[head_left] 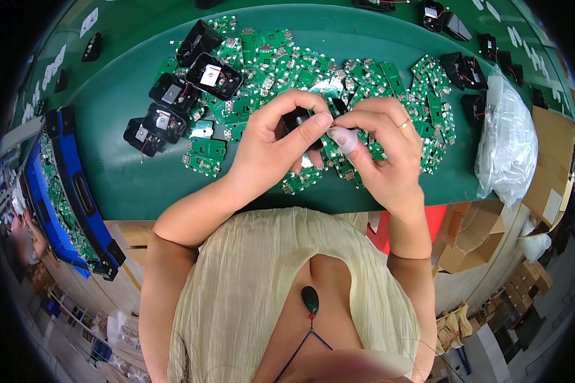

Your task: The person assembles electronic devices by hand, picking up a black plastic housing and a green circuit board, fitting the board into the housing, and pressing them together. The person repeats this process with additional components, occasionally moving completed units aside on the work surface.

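Observation:
My left hand (284, 137) is closed around a black plastic housing (294, 119), mostly hidden behind the fingers. Close against its thumb, my right hand (386, 140) has thumb and forefinger pinched together; whatever lies between them is too small to make out. A pale translucent finger cot (344, 140) covers the right thumb tip. Beneath both hands spreads a heap of green circuit boards (281, 67) with small metal connectors. To the left sit several black housings (166, 121) with silvery square parts inside, and one open housing (214, 75) shows a red wire.
The green tabletop (128, 83) carries more black housings (464, 70) at right, beside a clear plastic bag (508, 137). A blue tray (76, 191) of boards stands at the left edge. Cardboard boxes (473, 236) stand below right. Farther back runs a green surface with small white pieces.

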A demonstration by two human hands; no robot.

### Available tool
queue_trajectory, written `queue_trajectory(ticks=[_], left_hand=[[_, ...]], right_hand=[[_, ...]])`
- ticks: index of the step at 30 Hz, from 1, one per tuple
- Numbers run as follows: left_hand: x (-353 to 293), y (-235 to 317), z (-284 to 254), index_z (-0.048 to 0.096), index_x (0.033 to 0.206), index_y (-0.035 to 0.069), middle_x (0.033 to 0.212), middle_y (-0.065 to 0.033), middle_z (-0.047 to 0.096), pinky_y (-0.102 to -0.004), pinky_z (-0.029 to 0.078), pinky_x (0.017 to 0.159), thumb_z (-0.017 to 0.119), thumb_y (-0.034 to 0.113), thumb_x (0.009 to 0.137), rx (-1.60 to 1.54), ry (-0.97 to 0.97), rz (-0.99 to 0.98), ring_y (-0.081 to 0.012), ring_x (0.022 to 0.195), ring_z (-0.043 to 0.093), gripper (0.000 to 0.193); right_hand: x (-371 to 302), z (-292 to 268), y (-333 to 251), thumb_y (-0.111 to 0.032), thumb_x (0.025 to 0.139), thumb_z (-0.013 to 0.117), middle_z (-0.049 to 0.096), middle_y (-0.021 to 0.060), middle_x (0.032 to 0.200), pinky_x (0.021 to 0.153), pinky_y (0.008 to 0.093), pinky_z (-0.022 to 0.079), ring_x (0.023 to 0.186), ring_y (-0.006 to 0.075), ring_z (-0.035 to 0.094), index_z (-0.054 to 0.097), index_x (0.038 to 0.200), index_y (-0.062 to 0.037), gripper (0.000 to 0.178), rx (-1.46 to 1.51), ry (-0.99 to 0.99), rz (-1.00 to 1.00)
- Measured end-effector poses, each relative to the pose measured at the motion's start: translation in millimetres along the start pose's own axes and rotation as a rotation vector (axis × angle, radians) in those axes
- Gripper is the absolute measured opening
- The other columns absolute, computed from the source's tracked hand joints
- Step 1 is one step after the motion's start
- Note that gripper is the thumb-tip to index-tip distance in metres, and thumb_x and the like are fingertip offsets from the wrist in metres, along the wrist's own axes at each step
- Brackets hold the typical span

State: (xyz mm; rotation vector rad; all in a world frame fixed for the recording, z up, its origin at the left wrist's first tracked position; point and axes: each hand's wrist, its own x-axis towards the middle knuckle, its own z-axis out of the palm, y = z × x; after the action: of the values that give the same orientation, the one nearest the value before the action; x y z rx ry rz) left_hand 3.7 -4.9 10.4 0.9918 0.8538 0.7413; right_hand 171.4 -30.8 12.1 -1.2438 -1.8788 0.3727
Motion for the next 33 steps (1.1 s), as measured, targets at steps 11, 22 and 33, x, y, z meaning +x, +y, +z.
queue_trajectory(ticks=[11,22,33], left_hand=[[1,5,0,0.054,0.097,0.006,0.085,-0.0014,0.056,-0.0165,0.038,0.041,0.057,0.008,0.084,0.038,-0.047,-0.070,-0.0056,0.054,0.056,0.013],[-3,2,1,0.053,0.108,0.006,0.096,-0.0073,0.053,-0.0247,0.045,0.055,0.063,0.000,0.070,0.559,0.141,0.351,-0.0138,0.073,0.054,0.040],[-3,12,-3,0.055,0.112,0.004,0.086,-0.0016,0.054,-0.0151,0.039,0.049,0.057,-0.003,0.076,0.399,0.007,0.048,-0.0024,0.059,0.048,0.037]], right_hand=[[-16,7,6,0.000,0.075,0.064,0.056,0.0057,0.084,0.051,0.0207,0.040,0.069,0.0113,0.052,0.060,0.085,-0.0026,0.012,0.449,0.099,0.316],[-10,0,-1,0.003,0.057,0.067,0.053,0.0104,0.085,0.055,0.0322,0.045,0.069,0.0253,0.052,0.058,0.088,0.0001,0.033,-0.093,0.009,-0.149],[-3,-15,2,-0.001,0.060,0.062,0.052,0.0101,0.089,0.054,0.0311,0.047,0.069,0.0230,0.052,0.058,0.089,0.0020,0.030,-0.129,-0.130,-0.311]])
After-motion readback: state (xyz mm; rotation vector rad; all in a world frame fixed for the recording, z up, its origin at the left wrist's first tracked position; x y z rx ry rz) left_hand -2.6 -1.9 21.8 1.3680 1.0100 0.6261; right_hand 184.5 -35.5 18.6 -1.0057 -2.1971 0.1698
